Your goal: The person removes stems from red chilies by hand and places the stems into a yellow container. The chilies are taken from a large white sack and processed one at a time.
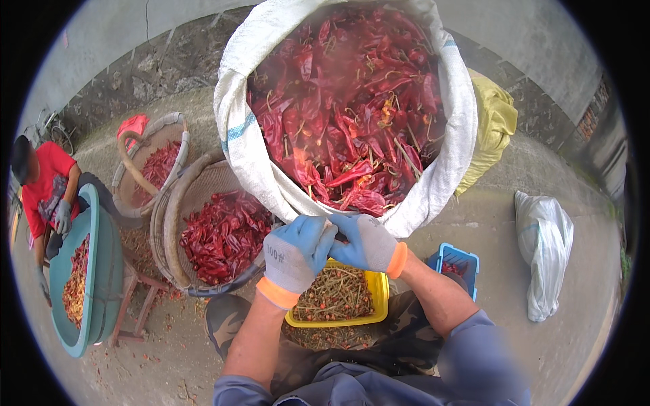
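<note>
My left hand (294, 256) and my right hand (364, 242), both in grey knit gloves with blue coated fingers and orange cuffs, meet at the near rim of a large white woven sack (244, 101). Their fingers are curled together, hiding most of what lies between them. A small dark patch shows there, too little to name. Dried red chili peppers (345, 111), many with stems, fill the sack. Under my hands, between my knees, a yellow plastic basin (382, 297) holds cut chili stems (335, 294) and red bits.
Left stand two wicker baskets (175, 223) (118, 177) of chilies. Farther left, a gloved person (45, 188) sits by a teal tub (109, 289) on a wooden stand (133, 304). A blue plastic basket (472, 264), white sack (546, 254) and yellow sack (490, 122) are right.
</note>
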Motion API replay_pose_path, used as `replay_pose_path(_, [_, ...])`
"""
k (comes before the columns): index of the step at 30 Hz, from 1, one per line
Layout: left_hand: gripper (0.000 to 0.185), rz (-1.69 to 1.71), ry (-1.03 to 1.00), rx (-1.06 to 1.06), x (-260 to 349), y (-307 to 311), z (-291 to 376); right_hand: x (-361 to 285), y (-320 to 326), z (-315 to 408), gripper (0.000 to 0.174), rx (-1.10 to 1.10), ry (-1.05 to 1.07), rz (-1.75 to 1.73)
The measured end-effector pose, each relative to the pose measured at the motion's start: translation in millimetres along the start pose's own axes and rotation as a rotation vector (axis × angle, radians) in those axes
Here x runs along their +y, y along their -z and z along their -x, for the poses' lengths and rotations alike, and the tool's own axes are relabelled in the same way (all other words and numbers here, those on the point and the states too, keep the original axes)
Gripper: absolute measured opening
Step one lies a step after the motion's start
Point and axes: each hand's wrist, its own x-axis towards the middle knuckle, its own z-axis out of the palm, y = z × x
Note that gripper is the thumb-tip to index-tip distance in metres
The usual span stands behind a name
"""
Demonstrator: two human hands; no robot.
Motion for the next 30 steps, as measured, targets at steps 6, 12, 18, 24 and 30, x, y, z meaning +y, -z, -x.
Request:
replay_pose_path(6, [0.031, 1.518, 0.876, 0.118, 9.2, 18.2, -6.3, -16.8, 20.7, -2.7, 0.021, -0.217, -0.01, -0.217])
replay_pose_path(12, [0.039, 1.65, 0.706, 0.288, -16.6, 19.0, -4.4, -13.5, 27.9, 2.0, 0.018, -0.218, -0.095, -0.286])
replay_pose_path(18, [0.015, 1.056, 0.909, -0.007, 1.0, 23.8, -30.6, 0.4, 28.8, 8.0, 0.023, -0.281, -0.293, -0.507])
replay_pose_path(24, [0.012, 0.977, 0.812, 0.007, 12.8, 1.9, -39.6, -11.3, 52.3, 13.5, 0.02, -0.41, -0.413, -0.763])
replay_pose_path(30, [0.026, 0.239, 0.29, -0.012, 9.4, -21.4, -44.0, -4.3, 66.3, 25.7, 0.008, -0.311, -0.441, -0.859])
